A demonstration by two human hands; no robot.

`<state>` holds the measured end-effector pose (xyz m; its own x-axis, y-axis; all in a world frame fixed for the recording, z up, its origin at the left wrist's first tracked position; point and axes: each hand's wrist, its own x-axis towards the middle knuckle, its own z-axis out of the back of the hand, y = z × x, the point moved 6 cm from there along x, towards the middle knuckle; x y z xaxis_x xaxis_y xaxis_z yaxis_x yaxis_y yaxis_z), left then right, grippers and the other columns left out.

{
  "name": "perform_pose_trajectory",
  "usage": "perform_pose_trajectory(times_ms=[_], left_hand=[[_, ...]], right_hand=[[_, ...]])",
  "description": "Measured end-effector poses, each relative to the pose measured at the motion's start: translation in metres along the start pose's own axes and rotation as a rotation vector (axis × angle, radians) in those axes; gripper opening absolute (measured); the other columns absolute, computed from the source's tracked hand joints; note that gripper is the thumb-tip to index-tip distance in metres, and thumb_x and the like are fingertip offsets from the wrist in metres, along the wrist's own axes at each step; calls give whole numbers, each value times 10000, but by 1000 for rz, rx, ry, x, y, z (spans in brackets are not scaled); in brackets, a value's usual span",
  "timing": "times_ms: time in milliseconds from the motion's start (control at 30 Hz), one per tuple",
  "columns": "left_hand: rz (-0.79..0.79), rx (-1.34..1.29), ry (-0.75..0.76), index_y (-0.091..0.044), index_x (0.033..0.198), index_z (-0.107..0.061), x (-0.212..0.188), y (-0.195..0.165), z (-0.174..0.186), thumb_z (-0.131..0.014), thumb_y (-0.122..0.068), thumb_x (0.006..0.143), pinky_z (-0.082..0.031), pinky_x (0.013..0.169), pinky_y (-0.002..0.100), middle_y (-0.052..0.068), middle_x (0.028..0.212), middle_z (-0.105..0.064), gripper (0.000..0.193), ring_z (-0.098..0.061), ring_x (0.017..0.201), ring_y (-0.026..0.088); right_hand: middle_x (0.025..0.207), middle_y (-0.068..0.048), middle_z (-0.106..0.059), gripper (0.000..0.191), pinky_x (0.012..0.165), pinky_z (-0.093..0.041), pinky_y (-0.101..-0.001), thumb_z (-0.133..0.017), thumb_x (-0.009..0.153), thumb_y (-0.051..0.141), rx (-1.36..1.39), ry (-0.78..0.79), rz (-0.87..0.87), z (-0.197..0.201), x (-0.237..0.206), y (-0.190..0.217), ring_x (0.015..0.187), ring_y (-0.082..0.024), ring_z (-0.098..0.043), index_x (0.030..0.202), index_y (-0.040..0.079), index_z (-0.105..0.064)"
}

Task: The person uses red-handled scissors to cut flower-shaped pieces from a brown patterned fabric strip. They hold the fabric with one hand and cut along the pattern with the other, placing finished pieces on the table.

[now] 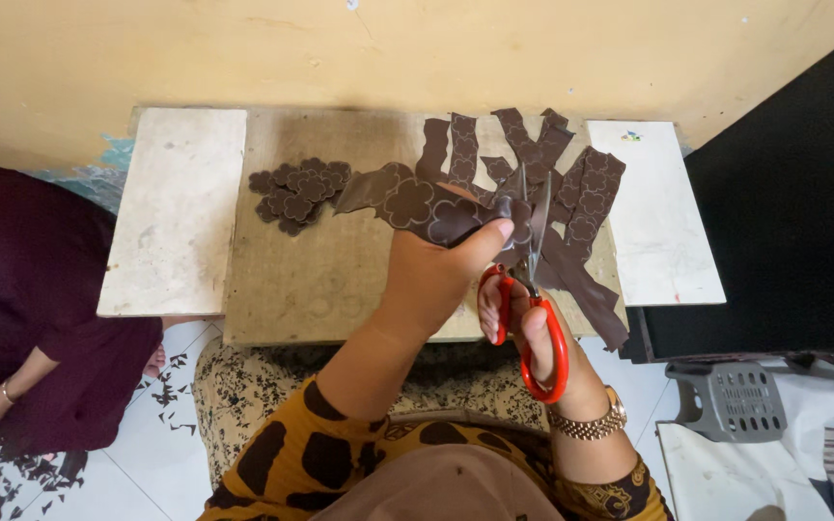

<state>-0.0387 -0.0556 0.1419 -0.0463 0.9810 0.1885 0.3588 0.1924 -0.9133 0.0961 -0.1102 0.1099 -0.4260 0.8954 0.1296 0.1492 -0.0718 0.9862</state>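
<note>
My left hand (431,275) pinches a brown strip (407,201) printed with flower outlines and holds it up over the wooden board (320,280). My right hand (533,333) has its fingers through the red handles of a pair of scissors (536,260), whose blades meet the strip's right end. A small heap of cut-out brown flower shapes (299,193) lies on the board to the left. Several more brown strips (571,207) are spread on the board behind and right of the scissors.
White tiles (176,207) (653,212) flank the board against a yellow wall. Another person in dark maroon (21,309) sits at the left, with dark scraps (171,391) on the floor. A black panel (784,222) and a grey plastic stool (736,400) stand at the right.
</note>
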Motion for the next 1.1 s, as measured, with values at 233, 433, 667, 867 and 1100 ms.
perform_pose_trajectory(times_ms=[233,433,667,867,1100], left_hand=[[96,-102,-52,8,845,-675,-10,8,-9,-798,-76,879,-503,643,283,28,790,-688,152,-624,700,112],[406,-357,-177,-54,828,-682,-21,24,-19,-775,-161,840,-462,489,272,13,682,-655,142,-592,540,106],[655,-394,-265,-79,736,-671,-32,44,-24,-811,-285,824,-365,400,269,15,608,-595,264,-498,444,107],[601,-411,-286,-66,715,-671,-33,50,-22,-836,-293,820,-374,430,283,30,629,-600,300,-502,477,120],[289,-386,-240,-52,900,-705,-11,44,-4,-803,-153,797,-517,717,304,20,851,-695,174,-632,768,125]], right_hand=[[834,-16,-417,705,670,-368,-281,-466,962,764,89,-67,-17,6,0,-13,734,-140,-397,962,59,-470],[795,1,-430,663,604,-346,-266,-450,988,713,-69,-239,27,13,0,-23,683,-115,-404,940,54,-497],[781,11,-521,608,578,-392,-247,-377,1040,627,-302,-342,33,15,0,-26,670,-88,-473,1011,45,-553],[776,15,-528,600,577,-390,-241,-376,1036,633,-327,-332,29,13,0,-22,670,-81,-478,1010,61,-556],[759,32,-413,568,542,-316,-237,-505,1006,630,-44,-221,-46,12,-1,-26,636,-80,-386,928,68,-486]])
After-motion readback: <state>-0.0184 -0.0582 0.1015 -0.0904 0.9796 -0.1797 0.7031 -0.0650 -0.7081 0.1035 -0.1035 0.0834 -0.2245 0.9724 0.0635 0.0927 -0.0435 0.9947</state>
